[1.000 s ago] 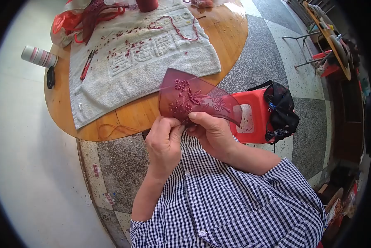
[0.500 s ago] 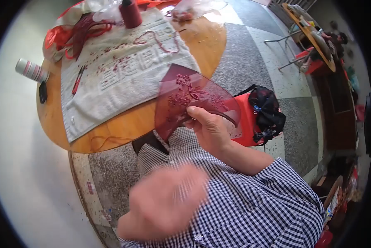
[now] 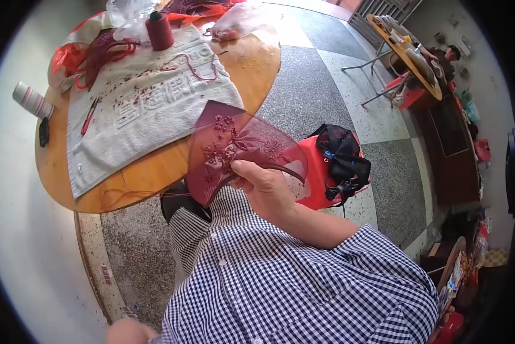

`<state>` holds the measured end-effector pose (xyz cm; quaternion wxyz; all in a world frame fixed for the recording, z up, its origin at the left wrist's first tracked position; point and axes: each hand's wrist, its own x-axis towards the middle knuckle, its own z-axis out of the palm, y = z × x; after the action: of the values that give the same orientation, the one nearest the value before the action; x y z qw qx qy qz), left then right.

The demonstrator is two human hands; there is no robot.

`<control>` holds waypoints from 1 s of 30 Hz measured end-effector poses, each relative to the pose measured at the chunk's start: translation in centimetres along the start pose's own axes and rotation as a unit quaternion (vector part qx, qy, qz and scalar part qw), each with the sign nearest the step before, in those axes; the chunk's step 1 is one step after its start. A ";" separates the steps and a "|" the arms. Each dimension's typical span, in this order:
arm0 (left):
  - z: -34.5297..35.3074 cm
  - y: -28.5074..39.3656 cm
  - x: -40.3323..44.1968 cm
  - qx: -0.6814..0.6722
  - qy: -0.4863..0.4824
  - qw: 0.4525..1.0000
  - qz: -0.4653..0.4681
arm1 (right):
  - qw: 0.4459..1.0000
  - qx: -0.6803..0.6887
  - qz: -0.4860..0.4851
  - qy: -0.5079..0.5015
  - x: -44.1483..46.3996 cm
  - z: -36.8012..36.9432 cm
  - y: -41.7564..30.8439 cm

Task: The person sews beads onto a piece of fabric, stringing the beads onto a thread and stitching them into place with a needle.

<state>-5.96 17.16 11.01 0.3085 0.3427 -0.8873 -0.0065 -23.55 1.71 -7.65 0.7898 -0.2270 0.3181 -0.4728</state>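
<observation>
My right hand (image 3: 271, 189) pinches a sheer dark red piece of fabric (image 3: 203, 137) by its lower edge, thumb on top and the other fingers mostly hidden behind. Beaded flowers and leaves (image 3: 231, 143) decorate the fabric, which is spread above my lap near the table edge. At the bottom left edge, my left hand (image 3: 126, 332) shows only in part, away from the fabric. Its fingers are cut off, so whatever it holds is hidden. On the wooden table (image 3: 160, 175) lies a white towel (image 3: 125, 152) with scattered dark red beads (image 3: 135, 94).
A red thread cone (image 3: 160, 33), a red pen-like tool (image 3: 89, 117) and a striped flask (image 3: 32, 100) are on the table. A black bag (image 3: 346, 163) sits on a red stool (image 3: 309, 157) to the right. Farther off, a person (image 3: 441, 57) sits by another table (image 3: 403, 54).
My left hand has dropped from the middle of my lap to the bottom left edge. My right hand keeps its pinch on the fabric; the whole view has shifted slightly.
</observation>
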 end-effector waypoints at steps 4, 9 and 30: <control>5.5 -3.3 -0.5 0.040 0.047 0.946 -0.319 | 0.999 -0.036 -0.011 0.037 -0.8 -1.5 -0.1; 11.6 -7.7 -2.8 0.172 0.015 0.934 -0.313 | 0.997 -0.056 -0.012 -0.041 -1.6 -0.2 -0.1; 15.3 -7.5 -0.2 0.005 0.199 0.918 -0.342 | 0.888 -0.376 -0.241 -0.114 -1.6 2.3 1.6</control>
<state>-9.79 8.51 -3.14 0.4559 0.6211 -0.6363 -0.0390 -21.49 3.96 -6.66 0.5382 -0.6286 0.3151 -0.4646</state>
